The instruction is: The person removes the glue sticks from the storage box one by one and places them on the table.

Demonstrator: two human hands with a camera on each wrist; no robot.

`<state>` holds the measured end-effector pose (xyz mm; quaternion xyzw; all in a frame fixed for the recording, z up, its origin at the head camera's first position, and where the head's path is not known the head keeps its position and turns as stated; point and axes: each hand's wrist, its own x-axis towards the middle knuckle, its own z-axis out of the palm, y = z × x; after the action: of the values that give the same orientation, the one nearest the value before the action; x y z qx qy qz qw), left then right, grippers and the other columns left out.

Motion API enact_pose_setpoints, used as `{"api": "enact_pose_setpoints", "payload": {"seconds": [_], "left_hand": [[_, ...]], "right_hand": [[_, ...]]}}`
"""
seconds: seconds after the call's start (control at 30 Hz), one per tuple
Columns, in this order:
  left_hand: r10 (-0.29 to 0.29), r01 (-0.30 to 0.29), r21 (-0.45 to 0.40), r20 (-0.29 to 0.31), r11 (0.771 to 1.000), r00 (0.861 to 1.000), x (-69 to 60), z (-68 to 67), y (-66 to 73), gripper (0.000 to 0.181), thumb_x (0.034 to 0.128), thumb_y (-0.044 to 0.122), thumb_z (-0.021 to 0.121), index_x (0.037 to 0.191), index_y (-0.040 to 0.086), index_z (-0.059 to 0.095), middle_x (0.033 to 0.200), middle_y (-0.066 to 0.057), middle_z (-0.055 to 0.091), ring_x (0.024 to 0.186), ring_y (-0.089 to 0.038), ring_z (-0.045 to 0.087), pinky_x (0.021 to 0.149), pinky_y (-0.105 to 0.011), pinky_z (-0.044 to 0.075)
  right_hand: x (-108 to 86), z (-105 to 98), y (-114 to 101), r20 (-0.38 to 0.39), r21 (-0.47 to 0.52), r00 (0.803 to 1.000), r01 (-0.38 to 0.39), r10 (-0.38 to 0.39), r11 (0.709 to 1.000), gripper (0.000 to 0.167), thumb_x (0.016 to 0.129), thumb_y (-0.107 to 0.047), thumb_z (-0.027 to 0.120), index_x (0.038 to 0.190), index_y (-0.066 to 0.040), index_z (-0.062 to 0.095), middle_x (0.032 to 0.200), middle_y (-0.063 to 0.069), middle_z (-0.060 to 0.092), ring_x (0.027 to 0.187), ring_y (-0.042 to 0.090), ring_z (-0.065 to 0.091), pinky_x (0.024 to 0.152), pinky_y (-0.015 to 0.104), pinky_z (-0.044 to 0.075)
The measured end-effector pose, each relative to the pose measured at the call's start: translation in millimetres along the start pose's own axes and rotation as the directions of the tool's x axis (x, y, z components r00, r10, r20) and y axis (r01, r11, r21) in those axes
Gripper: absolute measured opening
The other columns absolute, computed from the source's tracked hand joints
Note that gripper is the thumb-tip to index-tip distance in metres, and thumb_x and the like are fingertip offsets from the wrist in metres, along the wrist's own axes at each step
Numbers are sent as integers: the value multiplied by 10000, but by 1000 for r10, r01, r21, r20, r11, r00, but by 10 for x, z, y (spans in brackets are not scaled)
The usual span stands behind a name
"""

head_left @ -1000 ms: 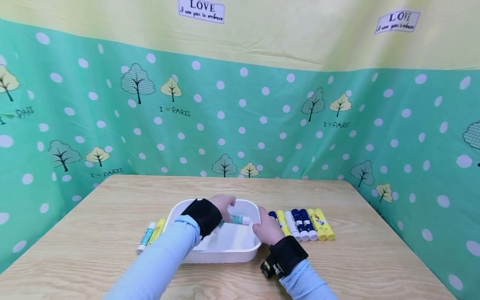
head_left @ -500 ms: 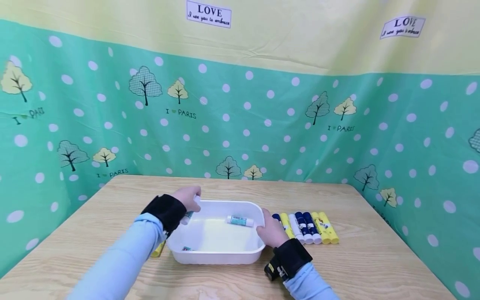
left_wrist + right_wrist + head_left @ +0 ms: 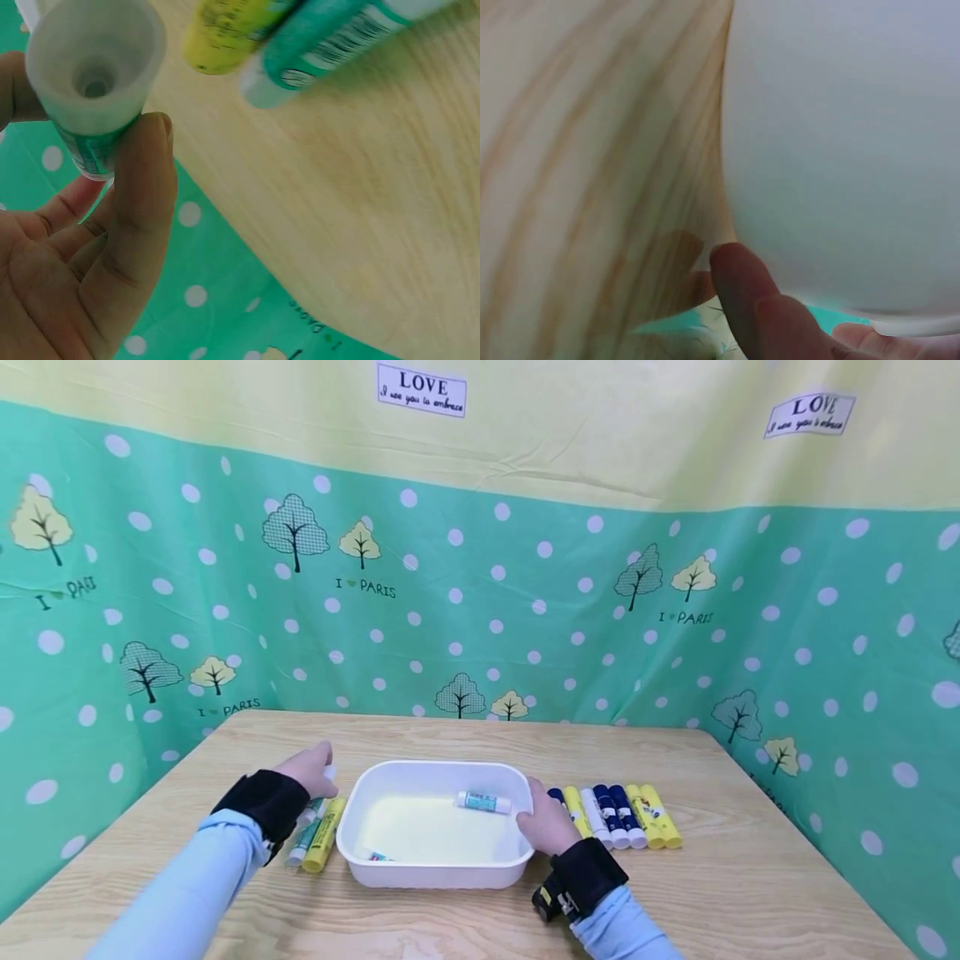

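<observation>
My left hand (image 3: 307,770) pinches a white-and-green glue stick (image 3: 97,82) between thumb and fingers, its hollow end facing the left wrist camera. Below that hand, on the table, lie a yellow glue stick (image 3: 324,837) and a green-and-white glue stick (image 3: 322,49), side by side. My right hand (image 3: 549,820) grips the right rim of a white plastic basin (image 3: 427,875). Inside the basin, a green-and-white glue stick (image 3: 483,802) lies near the right wall. Part of another glue stick (image 3: 380,857) shows at the near left corner, mostly hidden by the front wall.
Right of the basin, a row of several yellow, white and dark blue glue sticks (image 3: 618,817) lies on the wooden table (image 3: 750,877). My right hand partly covers its left end. A green polka-dot curtain (image 3: 495,610) hangs behind the table.
My left hand has come out of the basin with a glue stick and moved left, over the sticks on that side. The right hand stays on the basin's rim.
</observation>
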<state>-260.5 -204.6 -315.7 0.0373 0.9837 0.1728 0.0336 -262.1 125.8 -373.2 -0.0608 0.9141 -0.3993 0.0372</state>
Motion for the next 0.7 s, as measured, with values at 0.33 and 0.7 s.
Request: {"api": "enact_pose_setpoints", "payload": {"seconds": [0.33, 0.7], "left_hand": [[-83, 82, 29, 23, 996, 996, -139, 48, -177, 279, 679, 80, 615, 858, -23, 429, 736, -118, 515, 653, -215, 471, 593, -298, 379], [-84, 84, 30, 15, 996, 996, -149, 194, -399, 242, 600, 35, 600, 757, 0, 418, 690, -102, 497, 631, -212, 462, 554, -263, 343]], "right_hand": [[-5, -8, -14, -5, -9, 1000, 4, -4, 1000, 576, 798, -31, 444, 1333, -23, 231, 1250, 221, 424, 977, 280, 536, 710, 383, 478], [-4, -1, -22, 0, -1, 1000, 5, -5, 1000, 565, 805, -34, 439, 1332, -34, 235, 1250, 216, 427, 971, 277, 540, 711, 391, 479]]}}
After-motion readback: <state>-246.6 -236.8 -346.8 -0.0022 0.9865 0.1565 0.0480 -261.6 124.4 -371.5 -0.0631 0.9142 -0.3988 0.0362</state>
